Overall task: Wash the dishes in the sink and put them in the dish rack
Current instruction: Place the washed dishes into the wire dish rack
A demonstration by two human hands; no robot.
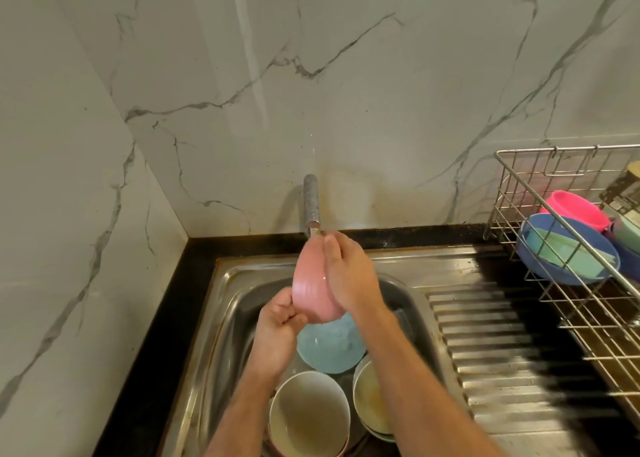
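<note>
Marble-walled corner, steel sink (221, 304): partway through the washing.

Several bowls already sit in the dish rack (540, 283); at least three dishes, including a blue bowl (329, 349), wait in the basin. Under the tap (311, 202), the pink bowl (310, 283) stands on edge, long axis running up toward the spout, underside facing left; left hand (277, 332) pinches its lower rim, right hand (349, 276) lies flat against it.
</note>
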